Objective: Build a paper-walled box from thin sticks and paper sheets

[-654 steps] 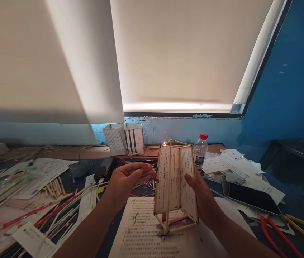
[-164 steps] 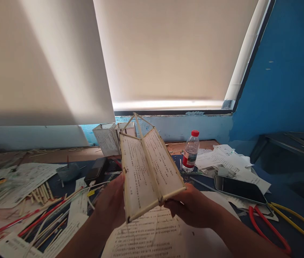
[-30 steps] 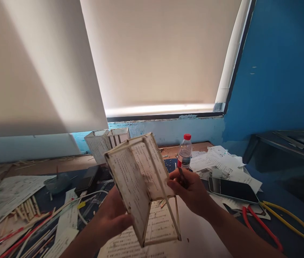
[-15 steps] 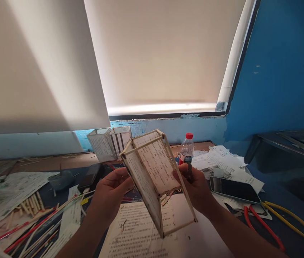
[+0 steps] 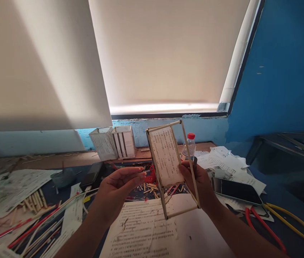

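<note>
Held up over the desk is a box frame of thin wooden sticks [image 5: 191,163] with printed paper on some of its sides. It is tilted, and one side facing me has no paper. My right hand [image 5: 199,181] grips its right side, thumb on the paper panel. A narrow dark thing [image 5: 195,163] sticks up by the right fingers; what it is I cannot tell. My left hand [image 5: 119,184] is left of the frame, apart from it, with thumb and forefinger a little apart and nothing seen between them. Below lies a printed paper sheet [image 5: 141,229].
Two paper-covered boxes [image 5: 122,143] stand at the back by the wall. A red-capped bottle [image 5: 191,143] is behind my right hand. Right are a phone [image 5: 236,191], papers [image 5: 227,161] and red and yellow handles [image 5: 293,222]. Sticks [image 5: 33,200] and a cup [image 5: 63,178] lie left.
My left hand has let go of the box frame and is now apart from it. The right hand has turned the frame more upright and moved it slightly right.
</note>
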The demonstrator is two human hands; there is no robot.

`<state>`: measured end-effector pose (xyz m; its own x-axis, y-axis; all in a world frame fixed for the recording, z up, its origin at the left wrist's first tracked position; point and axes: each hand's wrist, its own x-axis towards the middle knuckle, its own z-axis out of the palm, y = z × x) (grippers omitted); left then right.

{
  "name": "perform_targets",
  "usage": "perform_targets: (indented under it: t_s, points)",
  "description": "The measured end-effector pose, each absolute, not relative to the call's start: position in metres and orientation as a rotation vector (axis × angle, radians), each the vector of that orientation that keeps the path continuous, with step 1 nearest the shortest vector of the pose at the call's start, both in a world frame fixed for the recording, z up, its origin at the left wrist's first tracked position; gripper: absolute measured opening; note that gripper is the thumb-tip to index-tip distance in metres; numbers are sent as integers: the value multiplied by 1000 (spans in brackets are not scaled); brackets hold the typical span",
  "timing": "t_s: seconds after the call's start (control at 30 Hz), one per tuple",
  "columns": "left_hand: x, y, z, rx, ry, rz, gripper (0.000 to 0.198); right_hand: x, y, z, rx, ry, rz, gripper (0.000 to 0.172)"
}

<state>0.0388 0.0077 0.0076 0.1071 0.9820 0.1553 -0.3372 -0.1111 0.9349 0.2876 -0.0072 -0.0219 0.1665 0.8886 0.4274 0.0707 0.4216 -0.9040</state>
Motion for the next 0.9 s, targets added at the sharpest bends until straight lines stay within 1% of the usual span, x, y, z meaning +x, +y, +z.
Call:
perform_targets:
  t_s: [0.27,0.33,0.4,0.47,0.5,0.53,0.6,0.7,0.73,0.8,0.9]
  points:
    - [36,9,4,1141,782,1331,23,286,-6,-20,-993,-1253,765,34]
    - [37,7,4,1173,710,1320,33,284,-7,-23,-967,-1274,803,34]
    - [39,3,3,1196,592,1254,55,280,-8,-26,-937,-1313,888,34]
    - [42,-2,3,1202,501,1133,69,276,-11,-27,-918,-1369,997,34]
    - [43,-4,3,1203,470,1081,70,274,-12,-28,-913,-1391,1045,33]
    - [44,-6,4,1205,451,1043,67,272,-13,-28,-912,-1401,1080,33]
    - [47,-9,5,1213,423,1031,64,271,-14,-28,-911,-1396,1122,32]
    - [50,-8,6,1235,396,1063,77,272,-12,-27,-932,-1354,1120,33]
    - [50,-7,4,1236,403,1063,78,273,-11,-28,-944,-1352,1105,34]
    - [48,-4,-1,1217,435,1052,69,276,-8,-28,-953,-1353,1125,36]
    - [36,3,-6,1104,478,1093,49,281,-3,-28,-980,-1308,1225,45]
